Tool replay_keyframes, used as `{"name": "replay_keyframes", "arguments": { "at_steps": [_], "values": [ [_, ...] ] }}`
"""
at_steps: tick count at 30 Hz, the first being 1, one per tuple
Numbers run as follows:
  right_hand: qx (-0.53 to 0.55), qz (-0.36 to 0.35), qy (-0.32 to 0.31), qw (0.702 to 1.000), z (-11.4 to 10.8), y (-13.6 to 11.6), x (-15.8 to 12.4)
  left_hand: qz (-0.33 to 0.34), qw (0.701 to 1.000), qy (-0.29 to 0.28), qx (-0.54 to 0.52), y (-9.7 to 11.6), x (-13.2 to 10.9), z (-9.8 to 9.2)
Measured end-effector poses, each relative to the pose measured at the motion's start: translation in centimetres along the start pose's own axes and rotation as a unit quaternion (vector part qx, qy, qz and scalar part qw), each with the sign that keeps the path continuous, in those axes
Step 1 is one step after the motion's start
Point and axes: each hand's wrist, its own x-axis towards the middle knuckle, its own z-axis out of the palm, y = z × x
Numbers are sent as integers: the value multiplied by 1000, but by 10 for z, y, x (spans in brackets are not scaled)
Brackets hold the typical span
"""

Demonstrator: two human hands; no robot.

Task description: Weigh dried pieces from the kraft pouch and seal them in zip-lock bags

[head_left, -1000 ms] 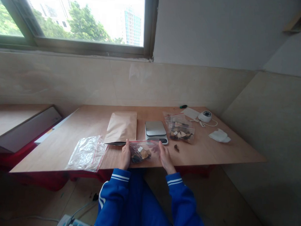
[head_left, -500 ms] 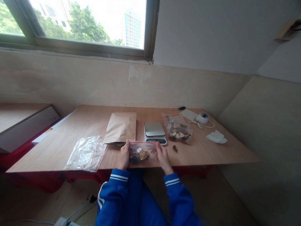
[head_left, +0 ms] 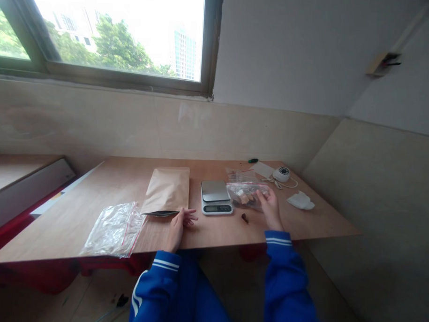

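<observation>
My right hand (head_left: 270, 209) pinches the right side of a clear zip bag (head_left: 246, 196) with brown and tan dried pieces inside. This bag lies over the other filled bags, right of the kitchen scale (head_left: 216, 194). My left hand (head_left: 179, 227) is empty, fingers apart, at the front right corner of the brown paper pouch (head_left: 169, 190). The pouch lies flat with its dark mouth slightly parted toward me; whether my fingers touch it I cannot tell. A small dark brown piece (head_left: 245, 218) rests on the table in front of the bags.
Clear empty zip bags (head_left: 110, 230) lie at the table's left front. At the back right are a white dome camera (head_left: 281, 173) with its cable, a white sheet (head_left: 263, 170) and a green-handled tool (head_left: 253, 160). Crumpled white tissue (head_left: 300, 200) lies near the right edge.
The filled zip bag, held in both hands before the scale, has moved right onto the other bags in my right hand. My left hand has let go of it. The view has shifted slightly.
</observation>
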Motion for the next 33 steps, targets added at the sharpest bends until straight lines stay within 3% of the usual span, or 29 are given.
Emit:
{"name": "replay_keyframes", "arguments": {
  "at_steps": [3,7,8,10,13,20,23,26,29,33],
  "values": [
    [-159,-7,50,986,-26,11,36,14,1000,15,8,0,0,0],
    [-393,-117,190,892,-32,35,17,14,1000,8,12,-4,0,0],
    [-414,-146,181,880,-28,41,5,13,1000,7,11,-5,0,0],
    [-444,-187,103,870,-19,52,-18,14,1000,5,13,-6,1,0],
    [-472,-184,29,862,-6,62,-33,20,999,6,25,-7,1,0],
    [-485,-151,6,861,4,47,-15,24,999,11,32,-3,0,1],
    [-478,-180,12,860,3,46,-33,27,999,14,45,-2,-2,2],
    [-461,-199,-61,863,-3,55,-60,55,993,43,92,-3,-4,1],
    [-429,-179,-133,875,-11,60,-72,112,966,111,204,2,-6,-10],
    [-335,-153,-163,915,-6,43,-58,193,868,201,410,18,-2,-39]
  ]
}}
